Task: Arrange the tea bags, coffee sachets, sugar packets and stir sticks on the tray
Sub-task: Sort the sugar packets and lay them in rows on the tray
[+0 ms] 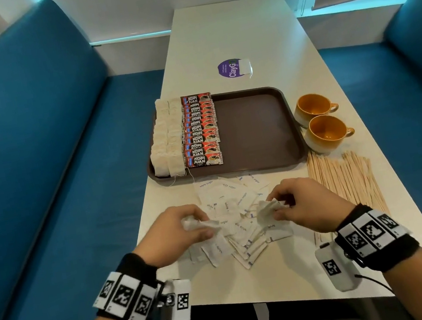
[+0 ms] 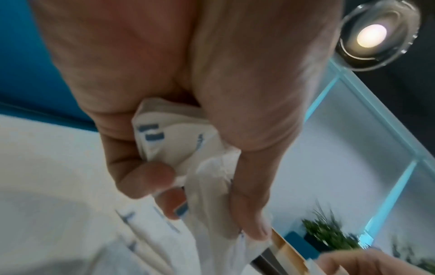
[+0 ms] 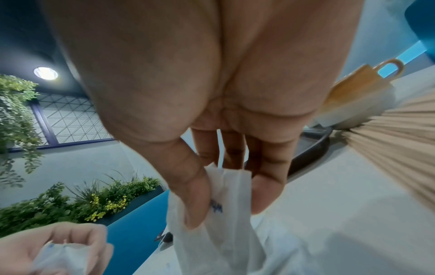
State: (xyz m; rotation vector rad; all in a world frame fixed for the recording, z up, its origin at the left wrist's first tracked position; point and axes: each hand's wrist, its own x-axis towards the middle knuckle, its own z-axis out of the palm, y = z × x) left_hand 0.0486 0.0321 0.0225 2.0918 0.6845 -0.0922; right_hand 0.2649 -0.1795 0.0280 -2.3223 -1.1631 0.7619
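Note:
A brown tray (image 1: pixel 255 129) lies across the table, its right half bare. Two rows of white tea bags (image 1: pixel 165 137) and a row of red coffee sachets (image 1: pixel 200 130) fill its left side. White sugar packets (image 1: pixel 237 211) lie in a loose pile in front of the tray. My left hand (image 1: pixel 180 230) grips a bunch of sugar packets (image 2: pixel 188 154) over the pile's left part. My right hand (image 1: pixel 296 202) pinches several more sugar packets (image 3: pixel 226 204) over the pile's right part. Wooden stir sticks (image 1: pixel 346 181) lie fanned out to the right of the pile.
Two orange cups (image 1: pixel 319 119) stand right of the tray. A purple round sticker (image 1: pixel 230 69) and a lone tea bag (image 1: pixel 245 66) lie farther back. Blue bench seats (image 1: pixel 49 160) flank the table on both sides.

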